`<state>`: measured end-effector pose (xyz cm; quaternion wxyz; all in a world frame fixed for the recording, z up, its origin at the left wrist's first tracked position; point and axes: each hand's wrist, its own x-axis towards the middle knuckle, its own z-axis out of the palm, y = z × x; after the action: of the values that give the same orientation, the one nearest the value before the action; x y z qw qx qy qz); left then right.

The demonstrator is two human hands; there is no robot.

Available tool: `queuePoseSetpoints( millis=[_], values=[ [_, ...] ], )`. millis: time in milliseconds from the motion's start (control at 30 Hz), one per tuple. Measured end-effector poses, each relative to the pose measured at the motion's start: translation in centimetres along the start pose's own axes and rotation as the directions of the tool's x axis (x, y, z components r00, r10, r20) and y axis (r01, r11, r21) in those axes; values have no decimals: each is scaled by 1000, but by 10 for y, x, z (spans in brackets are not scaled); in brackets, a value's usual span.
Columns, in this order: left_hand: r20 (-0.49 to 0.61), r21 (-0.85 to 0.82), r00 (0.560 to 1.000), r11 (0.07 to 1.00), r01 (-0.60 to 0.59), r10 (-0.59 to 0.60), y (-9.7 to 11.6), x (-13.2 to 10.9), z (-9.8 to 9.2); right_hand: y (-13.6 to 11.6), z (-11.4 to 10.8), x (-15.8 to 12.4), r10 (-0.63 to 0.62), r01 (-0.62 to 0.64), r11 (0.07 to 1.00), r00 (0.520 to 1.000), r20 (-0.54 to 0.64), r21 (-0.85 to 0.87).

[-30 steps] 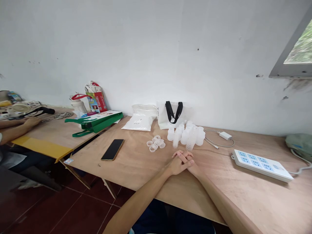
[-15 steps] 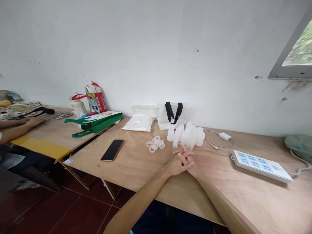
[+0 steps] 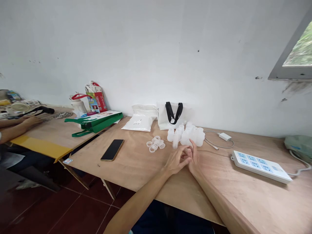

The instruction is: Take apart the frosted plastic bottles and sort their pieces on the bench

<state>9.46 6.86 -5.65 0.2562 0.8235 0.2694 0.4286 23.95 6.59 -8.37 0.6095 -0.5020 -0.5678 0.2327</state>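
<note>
My left hand (image 3: 175,161) and my right hand (image 3: 194,159) meet above the table in front of me, fingertips touching and partly overlapping. Both hands have loosely bent fingers, with a gap between thumb and fingers; I see no object in them. One finger of the right hand points up toward the cluster of translucent white plastic bottles (image 3: 185,136) just beyond. A ribbed stack of clear rings (image 3: 175,142) stands just past the left hand. Several loose plastic rings (image 3: 156,144) lie left of it. The right hand covers the near edge of the cluster.
A phone (image 3: 112,150) lies left. Behind are a white plastic packet (image 3: 138,123) and a white bag (image 3: 162,121) with black handles. A charger (image 3: 224,136) and power strip (image 3: 262,165) lie right. On the neighbouring table are a green bag (image 3: 102,122) and another person's hand (image 3: 31,122).
My interlaced fingers have loosened and drawn apart, and a right finger now points up. The bottles and rings look unmoved. The other person's hand has shifted slightly.
</note>
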Motion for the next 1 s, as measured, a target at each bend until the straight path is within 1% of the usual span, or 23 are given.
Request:
queuePoseSetpoints(
  millis=[67, 133, 167, 233, 267, 333, 433, 600, 700, 800, 1000],
  values=[
    [-157, -2, 985, 998, 69, -68, -9, 0, -1, -1, -9, 5, 25, -24, 1000, 998, -53, 17],
    [-307, 31, 943, 990, 140, -124, -19, 2, -4, 0, -18, 13, 44, -44, 999, 994, -102, 6],
    [-364, 49, 921, 985, 165, -136, -25, 3, -5, 2, -22, 16, 46, -47, 999, 992, -121, -11],
    [-432, 93, 893, 979, 183, -126, -33, 5, -7, 7, -28, 23, 40, -50, 997, 987, -157, -55],
    [-442, 125, 891, 976, 177, -105, -36, 6, -7, 10, -30, 25, 38, -52, 996, 983, -180, -76],
    [-429, 202, 902, 967, 153, -53, -40, 8, -8, 16, -31, 28, 37, -63, 992, 974, -222, -109],
    [-384, 317, 923, 939, 135, -3, -43, 12, -7, 23, -29, 29, 45, -73, 991, 972, -229, -114],
    [-277, 439, 961, 889, 131, -5, -49, 24, -6, 27, -28, 30, 68, -94, 989, 974, -218, -113],
    [-219, 468, 976, 876, 116, -12, -52, 28, -4, 26, -29, 30, 86, -112, 989, 970, -228, -101],
    [-184, 474, 983, 874, 107, -21, -52, 28, -4, 26, -29, 30, 86, -109, 990, 971, -223, -94],
    [-176, 457, 982, 878, 141, -66, -52, 25, -4, 27, -30, 30, 79, -97, 992, 974, -211, -78]
  ],
)
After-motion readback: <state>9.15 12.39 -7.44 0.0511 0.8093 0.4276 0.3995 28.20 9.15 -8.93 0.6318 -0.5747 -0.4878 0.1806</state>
